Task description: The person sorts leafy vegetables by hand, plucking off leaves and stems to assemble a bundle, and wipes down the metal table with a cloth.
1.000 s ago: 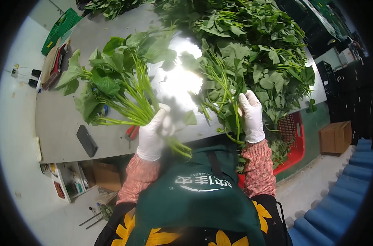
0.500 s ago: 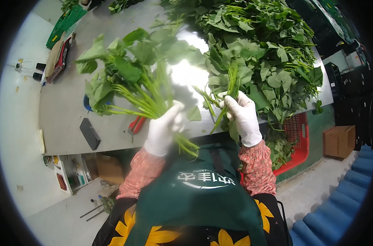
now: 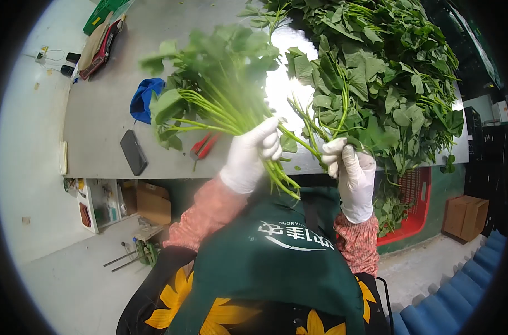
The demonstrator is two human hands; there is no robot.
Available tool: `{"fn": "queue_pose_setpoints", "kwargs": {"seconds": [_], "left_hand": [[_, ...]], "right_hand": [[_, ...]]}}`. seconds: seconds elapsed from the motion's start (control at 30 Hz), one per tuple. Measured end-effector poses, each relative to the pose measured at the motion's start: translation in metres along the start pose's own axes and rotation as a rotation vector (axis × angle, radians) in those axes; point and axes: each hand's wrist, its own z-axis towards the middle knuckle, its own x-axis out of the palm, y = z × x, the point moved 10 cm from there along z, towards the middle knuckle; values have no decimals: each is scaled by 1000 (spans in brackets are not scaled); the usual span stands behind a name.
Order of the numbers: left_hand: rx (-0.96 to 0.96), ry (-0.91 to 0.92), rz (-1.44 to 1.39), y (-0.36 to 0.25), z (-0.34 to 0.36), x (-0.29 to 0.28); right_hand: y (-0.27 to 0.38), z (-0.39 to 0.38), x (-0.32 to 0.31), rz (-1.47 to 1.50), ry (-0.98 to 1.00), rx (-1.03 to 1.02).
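Note:
In my gloved left hand (image 3: 248,156), a bunch of long green leafy stems (image 3: 220,103) is gripped above the steel table (image 3: 95,137), its leaves blurred and cut ends hanging below the fist. My gloved right hand (image 3: 349,173) is closed on a smaller leafy shoot (image 3: 340,114) at the table's front edge, just right of the bunch, beside the big heap of leafy greens (image 3: 388,84). On the table left of my left hand lie red-handled cutters (image 3: 204,146), a black phone (image 3: 133,152) and a crumpled blue item (image 3: 145,103).
A green crate (image 3: 100,14) and a stack of folded items (image 3: 97,47) sit at the back left. Under the table's right side is a red crate (image 3: 418,206) with greens. Cardboard boxes (image 3: 460,218), (image 3: 153,204) stand low on both sides. Blue corrugated material (image 3: 455,290) lies at bottom right.
My left hand and its bunch have moved right and up. My right hand has shifted lower and to the right. The view has shifted, showing more of the blue item.

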Motion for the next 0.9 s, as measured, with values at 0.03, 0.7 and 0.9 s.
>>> {"fn": "queue_pose_setpoints", "kwargs": {"seconds": [0.03, 0.7, 0.9], "left_hand": [[5, -1, 14, 4, -2, 2], [264, 164, -7, -40, -9, 1], [310, 152, 102, -33, -23, -1]], "right_hand": [[0, -4, -1, -44, 21, -19], [20, -19, 56, -1058, 122, -590], [23, -13, 88, -990, 186, -578]]}}
